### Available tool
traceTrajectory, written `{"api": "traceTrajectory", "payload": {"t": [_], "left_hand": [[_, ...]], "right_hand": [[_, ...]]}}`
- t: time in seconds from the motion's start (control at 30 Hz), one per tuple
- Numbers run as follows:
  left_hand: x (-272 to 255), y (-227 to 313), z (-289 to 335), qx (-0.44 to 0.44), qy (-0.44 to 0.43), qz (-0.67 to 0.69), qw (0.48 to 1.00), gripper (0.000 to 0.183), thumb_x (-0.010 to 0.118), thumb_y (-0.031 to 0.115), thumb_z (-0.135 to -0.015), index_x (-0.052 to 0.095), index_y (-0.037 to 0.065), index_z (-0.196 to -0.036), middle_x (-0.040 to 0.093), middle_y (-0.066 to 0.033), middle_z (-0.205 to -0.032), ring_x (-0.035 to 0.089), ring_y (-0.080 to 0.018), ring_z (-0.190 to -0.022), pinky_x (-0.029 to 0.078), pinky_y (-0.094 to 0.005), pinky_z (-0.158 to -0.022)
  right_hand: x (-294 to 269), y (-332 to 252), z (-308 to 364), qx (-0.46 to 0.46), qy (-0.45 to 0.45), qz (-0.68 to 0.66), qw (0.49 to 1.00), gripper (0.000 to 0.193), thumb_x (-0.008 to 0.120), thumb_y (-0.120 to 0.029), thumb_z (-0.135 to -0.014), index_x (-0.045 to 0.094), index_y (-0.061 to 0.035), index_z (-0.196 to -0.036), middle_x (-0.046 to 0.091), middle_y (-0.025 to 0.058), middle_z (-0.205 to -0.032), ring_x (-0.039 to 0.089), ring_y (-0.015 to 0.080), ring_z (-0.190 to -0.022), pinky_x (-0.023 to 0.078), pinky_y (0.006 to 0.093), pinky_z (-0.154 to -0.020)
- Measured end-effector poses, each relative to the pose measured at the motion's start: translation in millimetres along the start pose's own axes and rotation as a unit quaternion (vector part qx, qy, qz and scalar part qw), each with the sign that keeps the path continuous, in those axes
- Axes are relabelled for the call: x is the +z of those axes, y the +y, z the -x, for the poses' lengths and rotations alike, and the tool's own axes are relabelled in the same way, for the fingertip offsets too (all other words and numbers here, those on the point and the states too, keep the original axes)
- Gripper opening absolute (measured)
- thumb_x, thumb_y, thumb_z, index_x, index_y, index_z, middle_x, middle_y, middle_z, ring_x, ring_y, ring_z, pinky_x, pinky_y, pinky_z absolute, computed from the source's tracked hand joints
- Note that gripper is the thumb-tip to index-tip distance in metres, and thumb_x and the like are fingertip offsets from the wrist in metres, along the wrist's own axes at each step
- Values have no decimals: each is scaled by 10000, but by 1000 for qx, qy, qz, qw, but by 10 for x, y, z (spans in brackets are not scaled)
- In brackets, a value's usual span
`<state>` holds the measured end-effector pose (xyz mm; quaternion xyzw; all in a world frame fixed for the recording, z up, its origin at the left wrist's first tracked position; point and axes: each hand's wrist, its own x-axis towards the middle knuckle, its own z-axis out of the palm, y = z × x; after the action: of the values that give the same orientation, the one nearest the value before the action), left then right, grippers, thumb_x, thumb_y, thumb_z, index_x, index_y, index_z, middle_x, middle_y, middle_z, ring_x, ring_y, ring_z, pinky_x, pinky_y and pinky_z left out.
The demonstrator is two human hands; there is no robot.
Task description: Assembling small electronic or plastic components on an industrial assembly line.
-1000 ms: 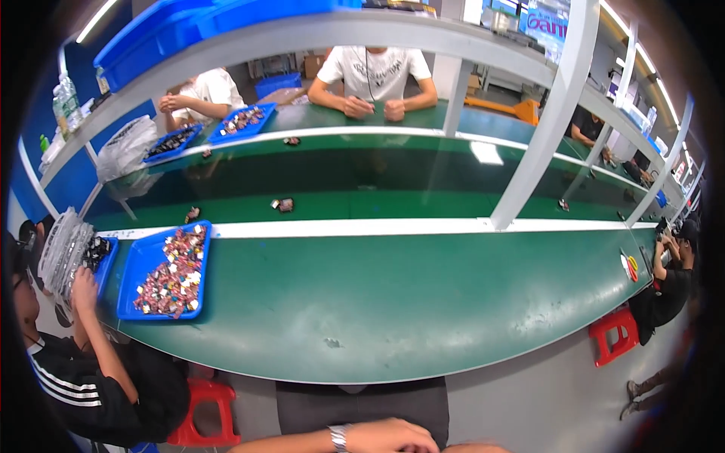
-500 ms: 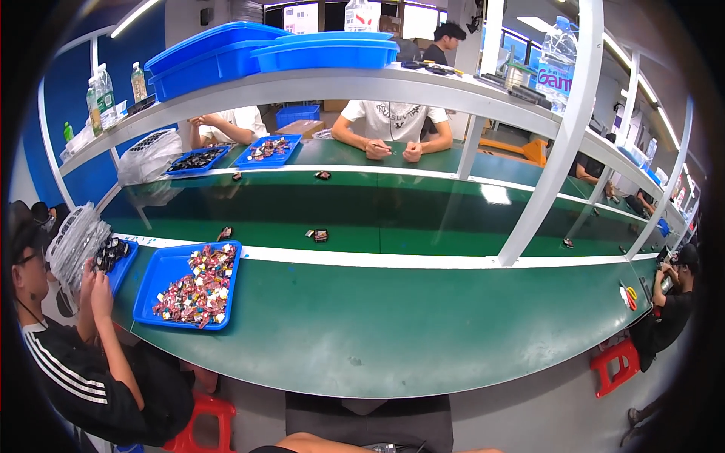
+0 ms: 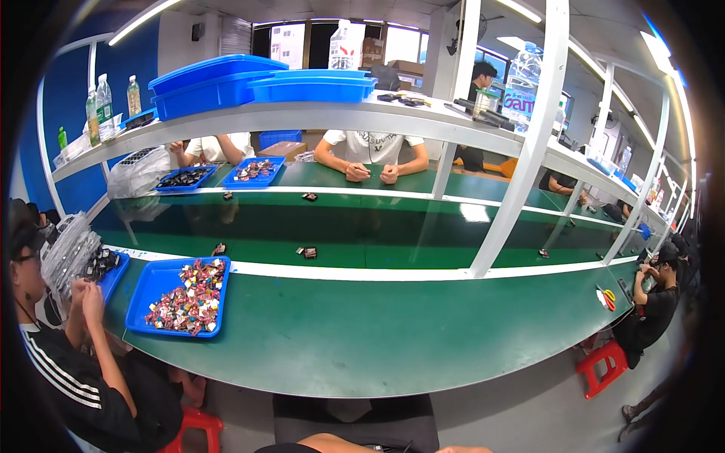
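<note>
Bench (image 3: 340,332): smooth, faint sheen
Belt (image 3: 408,253): slick, glossy, near mirror-like
Tray (image 3: 151,291): smooth moulded plastic
Bag (image 3: 140,172): thin clear plastic, crinkled
Post (image 3: 535,143): metal by its look, smooth
Stool (image 3: 608,355): hard plastic

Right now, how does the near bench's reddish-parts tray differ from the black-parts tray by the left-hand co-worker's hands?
Contents: the reddish-parts tray holds a heap of reddish and white pieces, while the black-parts tray holds black pieces. View: the reddish-parts tray shows its whole rim; the black-parts tray is partly hidden behind clear plastic packaging. Both are blue.
</note>
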<state>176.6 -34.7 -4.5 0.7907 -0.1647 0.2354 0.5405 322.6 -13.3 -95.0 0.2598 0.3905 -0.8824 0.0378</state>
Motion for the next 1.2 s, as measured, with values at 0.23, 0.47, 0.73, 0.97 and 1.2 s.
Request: {"api": "traceTrajectory", "payload": {"t": [0.23, 0.47, 0.73, 0.97, 1.2], "left_hand": [[-3, 68, -49, -3, -22, 8, 1000, 268, 605, 175, -912, 643, 31, -1135, 674, -179, -1074, 642, -336, -978, 507, -418, -850], [-880, 1588, 855, -216, 68, -292, 929, 217, 601, 247, -901, 702, 101, -1026, 700, -98, -917, 654, -294, -832, 510, -423, -741], [-16, 1784, 2169, -416, 161, -389, 806, 324, 577, 94, -631, 715, 115, -923, 576, -53, -777, 592, -262, -871, 408, -477, -1018], [-44, 2019, 1879, -368, 272, -157, 875, 438, 662, 170, -828, 615, 91, -1256, 606, -118, -1262, 496, -294, -1286, 212, -583, -1144], [-134, 1848, 1864, -310, 259, -102, 909, 326, 669, 222, -890, 649, 56, -1170, 611, -132, -1205, 550, -320, -1198, 356, -501, -1083]], "right_hand": [[-66, -411, 75, -140, 54, -128, 980, 236, 744, -173, -843, 654, -22, -1002, 696, 135, -947, 675, 212, -849, 538, 320, -756], [111, -1057, -201, -65, 157, 204, 964, 237, 563, -145, -985, 627, -15, -1172, 660, 26, -980, 612, 100, -885, 505, 275, -803], [766, -1677, -442, -157, 121, 604, 772, 344, 625, -270, -913, 625, -116, -1221, 656, 83, -1113, 659, 256, -914, 528, 382, -810], [1609, -2096, -439, -315, -358, 289, 830, 338, 645, -163, -930, 616, -3, -1226, 620, 186, -1165, 603, 347, -1066, 471, 403, -933], [1181, -2033, -439, -175, -524, 239, 799, 186, 623, -145, -951, 682, 20, -1015, 685, 175, -995, 671, 336, -896, 539, 385, -750]]}}
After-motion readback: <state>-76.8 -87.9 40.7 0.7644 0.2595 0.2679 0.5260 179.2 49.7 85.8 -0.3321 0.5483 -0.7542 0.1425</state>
